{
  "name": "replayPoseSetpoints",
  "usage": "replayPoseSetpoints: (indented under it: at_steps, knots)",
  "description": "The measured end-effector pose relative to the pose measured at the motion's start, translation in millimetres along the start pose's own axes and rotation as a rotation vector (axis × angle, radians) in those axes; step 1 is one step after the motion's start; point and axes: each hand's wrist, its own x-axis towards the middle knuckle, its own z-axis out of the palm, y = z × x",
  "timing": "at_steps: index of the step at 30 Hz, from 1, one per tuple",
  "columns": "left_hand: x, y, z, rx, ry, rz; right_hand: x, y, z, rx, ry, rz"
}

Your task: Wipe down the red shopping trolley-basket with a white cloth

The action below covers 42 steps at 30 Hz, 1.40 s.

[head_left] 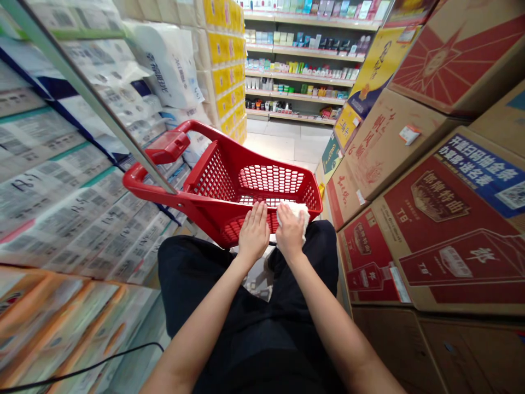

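1. A crumpled white cloth [302, 208] sits near the right end of the near rim of the red perforated plastic cart [205, 210] — gripped under the curled right hand [290, 232].
2. The left hand [254, 232] lies open, fingers straight, just beside it.
3. Brown-and-red cardboard cartons [441, 197] stand right.
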Motion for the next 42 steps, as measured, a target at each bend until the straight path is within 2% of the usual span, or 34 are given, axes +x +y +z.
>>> replayPoseSetpoints:
  at_steps: [3, 5, 8, 10, 14, 17, 20, 25, 28, 30, 33, 38, 40, 42]
  knots:
    - [-1, -2, -1, 0.009, -0.023, 0.023, 0, -24, 8, 0.03, -0.008, -0.067]
    - [-1, -2, -3, 0.007, -0.021, 0.026, -2, -21, 7, 0.037, -0.007, -0.108]
    - [0, 0, -4, -0.003, 0.001, 0.013, -8, 6, -3, 0.017, -0.01, -0.173]
    - [0, 1, -5, -0.013, 0.009, 0.01, -13, 34, -11, -0.009, 0.022, -0.155]
    - [1, 2, -6, -0.028, 0.01, 0.004, -18, 87, -23, -0.032, 0.095, -0.008]
    - [0, 2, -6, -0.027, 0.008, 0.002, -17, 98, -25, -0.025, 0.132, 0.138]
    - [0, 2, -6, -0.019, 0.005, 0.006, -15, 69, -16, -0.061, 0.128, 0.151]
    - [-1, -1, -5, 0.005, -0.008, 0.028, -11, -10, 8, -0.045, 0.012, -0.093]
    - [-1, -2, -5, 0.013, -0.014, 0.044, -10, -20, 9, -0.019, 0.014, -0.131]
    - [0, -2, -4, 0.012, -0.005, 0.033, -12, -7, 2, -0.018, 0.008, -0.17]
    - [0, -1, -4, 0.003, 0.004, 0.021, -18, 32, -11, -0.026, 0.022, -0.157]
    - [0, -1, -4, -0.008, 0.005, 0.013, -19, 105, -29, 0.012, 0.125, 0.092]
    - [0, -1, -4, -0.012, 0.006, 0.015, -15, 118, -31, 0.036, 0.15, 0.173]
    - [0, -1, -4, -0.015, 0.008, 0.016, -12, 112, -29, 0.031, 0.151, 0.217]
